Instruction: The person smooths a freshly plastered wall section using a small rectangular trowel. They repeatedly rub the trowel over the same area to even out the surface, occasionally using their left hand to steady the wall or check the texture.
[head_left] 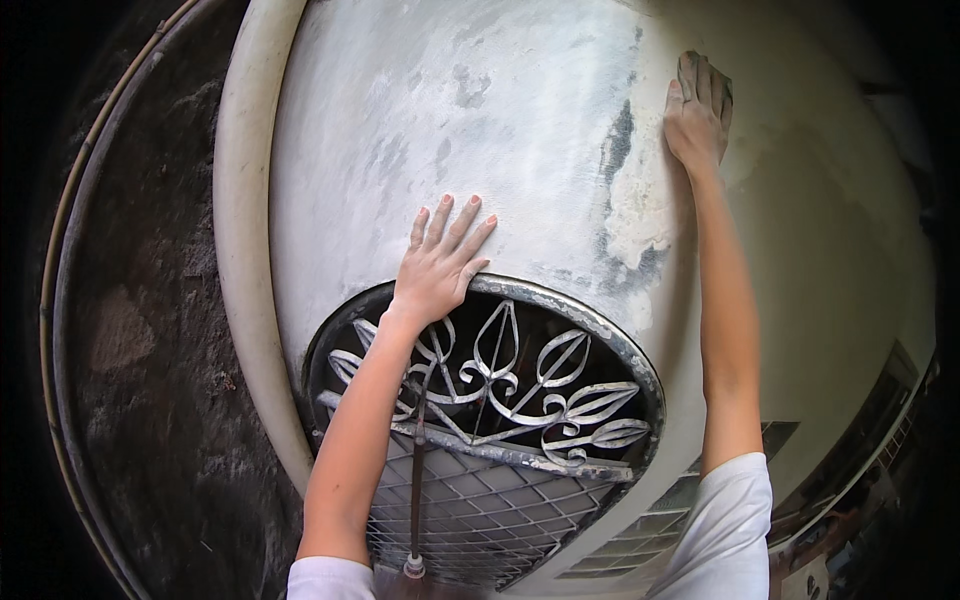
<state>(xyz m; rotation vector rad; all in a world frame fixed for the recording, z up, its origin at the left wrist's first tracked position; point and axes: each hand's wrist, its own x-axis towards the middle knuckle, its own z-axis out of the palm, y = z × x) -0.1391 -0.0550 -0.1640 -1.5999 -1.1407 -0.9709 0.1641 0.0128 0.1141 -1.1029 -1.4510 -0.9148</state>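
My left hand (440, 255) lies with fingers spread on the whitish, patchy wall (400, 120), just above the arched window opening (600, 318). It holds nothing, and pale dust coats its fingers. Higher up and to the right, my right hand (698, 120) is stretched far out against the wall where it curves away. Its dusty fingers press a small dark grey-green piece of what looks like sandpaper (727, 92) to the surface; most of that piece is hidden beneath them. Left of my right wrist, grey bare patches (618, 140) mark the wall.
Within the arch sits a metal grille with leaf shapes (495, 340), above a diamond mesh (480, 500). A thin upright rod (417, 490) stands before it. A thick pale pipe (245, 200) runs down the left, beside a dark rough wall (150, 350). Louvred windows (640, 535) are at lower right.
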